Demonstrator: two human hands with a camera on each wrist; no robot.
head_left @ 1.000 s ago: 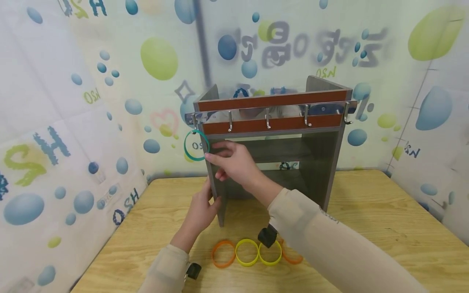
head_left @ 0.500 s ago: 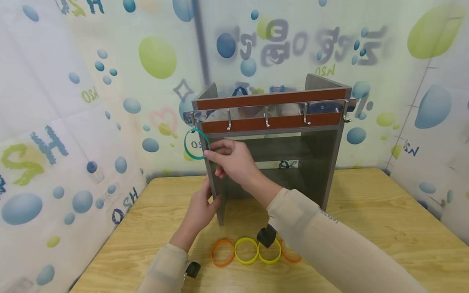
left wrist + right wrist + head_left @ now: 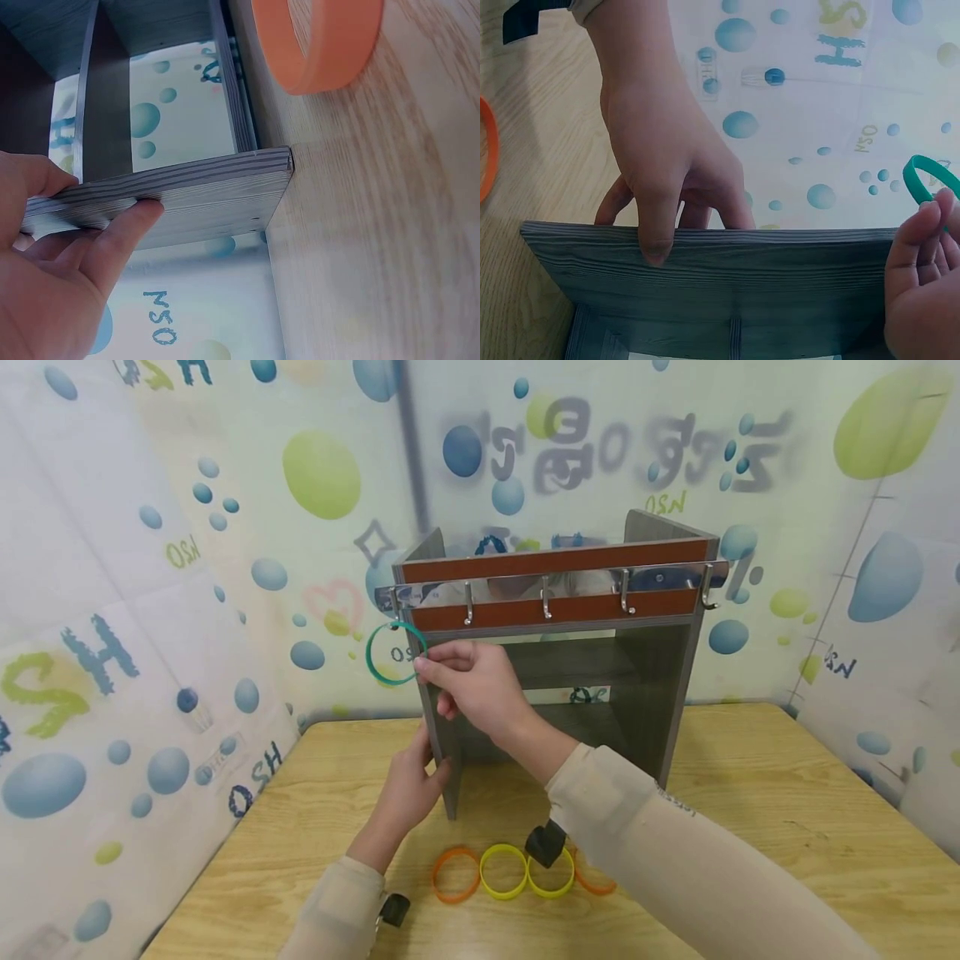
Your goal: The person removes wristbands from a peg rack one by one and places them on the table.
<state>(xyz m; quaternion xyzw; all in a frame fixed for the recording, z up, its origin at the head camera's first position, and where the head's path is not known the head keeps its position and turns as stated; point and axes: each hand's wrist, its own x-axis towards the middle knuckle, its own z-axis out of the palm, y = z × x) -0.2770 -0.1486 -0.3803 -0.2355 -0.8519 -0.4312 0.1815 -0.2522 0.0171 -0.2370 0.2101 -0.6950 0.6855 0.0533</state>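
Note:
My right hand (image 3: 480, 689) pinches a teal silicone wristband (image 3: 369, 660) by its right edge, between thumb and fingers. The band's top is at the leftmost hook (image 3: 394, 606) of a metal hook rail (image 3: 442, 597); whether it hangs on the hook I cannot tell. My left hand (image 3: 408, 785) grips the left side panel (image 3: 448, 768) of a grey wooden rack, low down. In the left wrist view, fingers and thumb lie on both sides of that panel (image 3: 217, 187). The right wrist view has the wristband (image 3: 915, 180) at the right edge.
On the wooden table (image 3: 262, 860) in front of the rack lie an orange wristband (image 3: 435, 877), two yellow wristbands (image 3: 483, 881) and another orange one (image 3: 596, 889), partly behind my right sleeve. Several more hooks (image 3: 547, 602) run along the rail. A patterned curtain (image 3: 225, 693) stands behind.
The teal wristband has shifted slightly left and up at the leftmost hook, with my right fingertips following. My left hand stays on the panel.

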